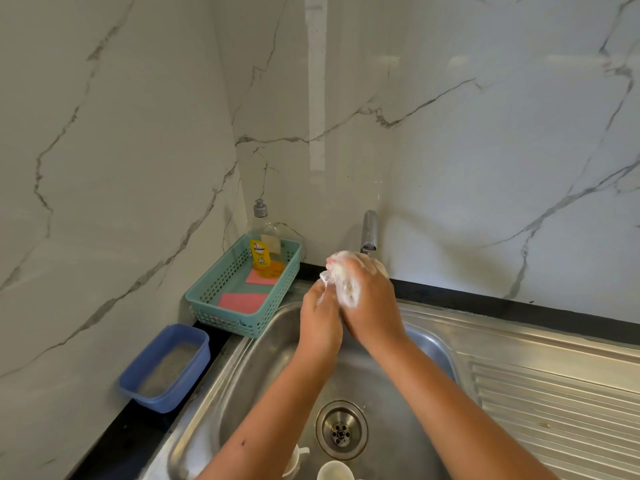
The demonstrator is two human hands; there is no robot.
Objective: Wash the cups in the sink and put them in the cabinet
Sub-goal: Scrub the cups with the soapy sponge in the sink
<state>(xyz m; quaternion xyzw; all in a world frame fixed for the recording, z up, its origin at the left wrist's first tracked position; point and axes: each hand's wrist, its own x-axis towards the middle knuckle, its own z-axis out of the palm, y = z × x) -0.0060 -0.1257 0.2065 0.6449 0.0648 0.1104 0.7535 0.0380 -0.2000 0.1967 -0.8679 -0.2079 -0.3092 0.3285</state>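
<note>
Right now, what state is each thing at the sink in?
Left hand: fingers pinch the sponge.
Right hand: fingers curled round the sponge.
Tap: no stream visible.
Sponge: foamy, held above the sink, just below the tap.
Drain: unplugged.
Cups: in the sink by the drain, untouched.
Soap bottle: upright in the basket, nearly empty.
Blue tub: lidless, grey residue inside.

Teal lattice basket (242, 323), pink cloths (242, 302), blue tub (162, 401), grey-veined white marble wall (485, 168), white cups (335, 471), white foamy sponge (346, 289)
</note>
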